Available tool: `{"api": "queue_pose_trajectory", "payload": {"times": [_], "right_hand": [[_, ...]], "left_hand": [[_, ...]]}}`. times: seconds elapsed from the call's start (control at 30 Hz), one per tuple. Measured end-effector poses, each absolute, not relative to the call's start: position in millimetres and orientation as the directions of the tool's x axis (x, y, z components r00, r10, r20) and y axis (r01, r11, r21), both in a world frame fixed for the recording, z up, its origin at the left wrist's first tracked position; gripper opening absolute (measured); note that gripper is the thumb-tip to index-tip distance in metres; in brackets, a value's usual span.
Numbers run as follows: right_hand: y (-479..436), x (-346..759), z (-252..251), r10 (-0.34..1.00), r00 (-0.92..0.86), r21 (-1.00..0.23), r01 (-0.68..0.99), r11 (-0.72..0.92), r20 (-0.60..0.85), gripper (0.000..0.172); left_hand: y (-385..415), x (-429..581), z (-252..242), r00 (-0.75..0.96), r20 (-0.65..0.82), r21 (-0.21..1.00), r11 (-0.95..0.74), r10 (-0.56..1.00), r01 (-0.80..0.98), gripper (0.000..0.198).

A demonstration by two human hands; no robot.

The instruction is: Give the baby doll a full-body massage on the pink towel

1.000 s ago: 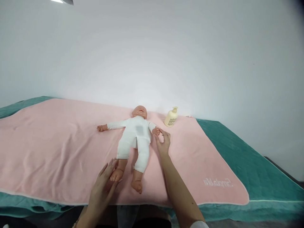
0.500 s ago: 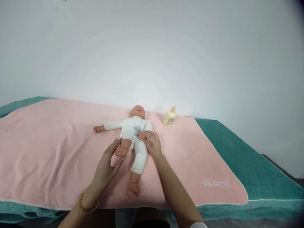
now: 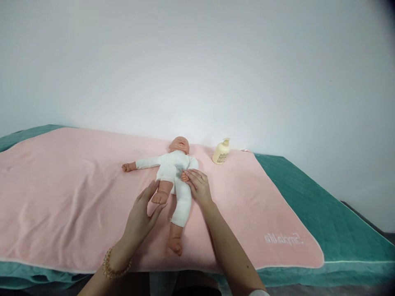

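Note:
A baby doll (image 3: 168, 162) with a white cloth body lies face up on a pink blanket (image 3: 92, 185), head away from me. With fingers along its bent, raised leg and the thumb by the foot, my left hand (image 3: 142, 213) cradles that leg. My right hand (image 3: 200, 185) pinches the doll's small hand between thumb and fingers, just over the body near the hip. The doll's other leg lies straight toward me, and its other arm stretches out to the left.
A pale yellow pump bottle (image 3: 221, 152) stands on the blanket, to the right of the doll's head. Beneath the blanket is a green quilted cover (image 3: 296, 185). A white wall (image 3: 191, 74) rises behind. Folds ripple the blanket's left side.
My left hand and the doll's raised foot have shifted very slightly to the right. My right hand keeps its hold on the doll's hand with almost no movement.

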State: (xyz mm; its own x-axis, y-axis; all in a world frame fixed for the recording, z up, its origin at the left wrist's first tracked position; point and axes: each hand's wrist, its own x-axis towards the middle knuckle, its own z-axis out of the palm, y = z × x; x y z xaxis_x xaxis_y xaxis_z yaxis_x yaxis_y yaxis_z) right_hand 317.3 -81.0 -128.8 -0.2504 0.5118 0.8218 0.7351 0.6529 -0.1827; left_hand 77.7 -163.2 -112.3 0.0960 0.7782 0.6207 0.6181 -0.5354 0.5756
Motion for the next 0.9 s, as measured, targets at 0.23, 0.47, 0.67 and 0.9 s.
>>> {"api": "queue_pose_trajectory", "payload": {"times": [0.23,0.47,0.67,0.9], "right_hand": [[-79.8,326.8,-132.4,0.452,-0.019,-0.28,0.761,0.585,0.892,0.03],[-85.4,344.0,-129.8,0.597,0.544,-0.794,0.524,0.308,0.59,0.05],[-83.1,354.1,-126.8,0.646,0.695,-0.945,0.167,0.282,0.316,0.063],[-67.2,378.4,-154.0,0.639,0.748,-0.965,0.008,0.263,0.18,0.062]], "left_hand": [[-188.0,62.7,-116.5,0.064,0.629,0.579,-0.523,0.774,0.625,0.058],[-213.0,46.7,-125.6,0.087,0.595,0.588,-0.506,0.799,0.631,0.062],[-225.1,32.2,-144.8,0.146,0.597,0.512,-0.515,0.789,0.688,0.061],[-232.7,30.8,-159.1,0.182,0.58,0.465,-0.506,0.794,0.726,0.059]]}}
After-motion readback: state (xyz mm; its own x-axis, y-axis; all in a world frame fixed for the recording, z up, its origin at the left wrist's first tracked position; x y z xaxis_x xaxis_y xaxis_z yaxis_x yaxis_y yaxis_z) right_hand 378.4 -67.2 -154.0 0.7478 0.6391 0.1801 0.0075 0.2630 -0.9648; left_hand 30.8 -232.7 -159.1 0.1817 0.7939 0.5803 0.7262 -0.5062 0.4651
